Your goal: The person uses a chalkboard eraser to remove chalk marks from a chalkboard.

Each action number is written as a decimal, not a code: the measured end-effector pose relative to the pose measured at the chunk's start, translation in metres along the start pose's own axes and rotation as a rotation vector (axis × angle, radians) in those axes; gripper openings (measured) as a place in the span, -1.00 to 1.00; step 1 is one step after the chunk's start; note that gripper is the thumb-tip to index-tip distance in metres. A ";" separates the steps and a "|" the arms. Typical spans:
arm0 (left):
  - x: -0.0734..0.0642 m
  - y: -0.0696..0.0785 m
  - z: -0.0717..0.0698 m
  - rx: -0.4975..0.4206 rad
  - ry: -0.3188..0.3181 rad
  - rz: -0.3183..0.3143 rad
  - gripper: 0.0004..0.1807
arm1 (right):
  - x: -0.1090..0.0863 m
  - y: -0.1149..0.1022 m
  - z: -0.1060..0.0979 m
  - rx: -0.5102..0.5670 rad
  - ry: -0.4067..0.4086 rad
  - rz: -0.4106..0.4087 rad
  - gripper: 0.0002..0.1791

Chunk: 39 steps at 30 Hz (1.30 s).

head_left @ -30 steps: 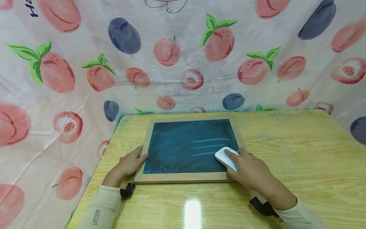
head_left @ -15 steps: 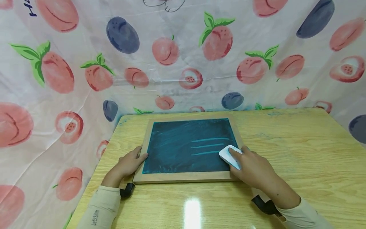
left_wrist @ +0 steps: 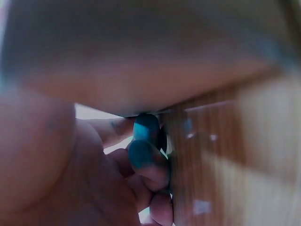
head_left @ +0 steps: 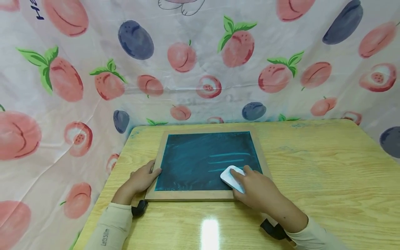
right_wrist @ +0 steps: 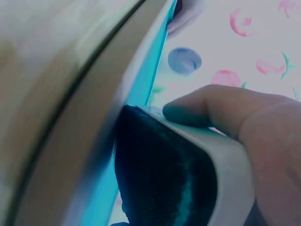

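Observation:
A small chalkboard (head_left: pixel 187 159) with a pale wooden frame lies on the table, a bare board area at its left and three blue chalk lines (head_left: pixel 226 160) at its right. My left hand (head_left: pixel 141 180) grips the frame's left side, thumb on top; the left wrist view shows blue-stained fingertips (left_wrist: pixel 146 127) curled low beside the wood. In my right hand (head_left: pixel 259 190) is a white chalkboard eraser (head_left: pixel 230 177), held over the lower right part of the board and overlapping the lowest line's right end. Its dark felt face (right_wrist: pixel 164 174) shows blue chalk and sits tilted beside the board.
The yellow wood-grain table (head_left: pixel 318 166) carries faint blue chalk smudges. A cloth printed with peaches (head_left: pixel 181 57) hangs behind it and along the left side. Black wrist camera mounts (head_left: pixel 139 208) stick out below both wrists.
My right hand with the eraser first shifted slightly right, then moved left and nearer the front edge of the board. The chalk lines look the same, and my left hand stays on the frame.

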<state>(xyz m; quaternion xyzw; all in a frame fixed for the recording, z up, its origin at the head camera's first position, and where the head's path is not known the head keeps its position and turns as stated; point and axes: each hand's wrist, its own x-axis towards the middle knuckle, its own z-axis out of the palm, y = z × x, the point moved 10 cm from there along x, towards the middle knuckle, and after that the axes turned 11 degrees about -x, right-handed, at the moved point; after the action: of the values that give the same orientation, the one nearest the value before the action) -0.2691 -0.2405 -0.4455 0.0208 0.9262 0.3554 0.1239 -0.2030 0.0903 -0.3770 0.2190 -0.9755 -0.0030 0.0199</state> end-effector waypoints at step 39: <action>-0.001 0.003 0.000 -0.003 -0.004 -0.004 -0.30 | -0.011 0.039 0.006 0.013 -0.021 0.100 -0.34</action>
<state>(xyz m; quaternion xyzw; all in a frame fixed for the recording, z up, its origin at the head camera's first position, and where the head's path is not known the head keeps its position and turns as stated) -0.2684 -0.2385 -0.4436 0.0193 0.9254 0.3567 0.1263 -0.2101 0.1305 -0.3826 0.1699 -0.9854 0.0023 0.0086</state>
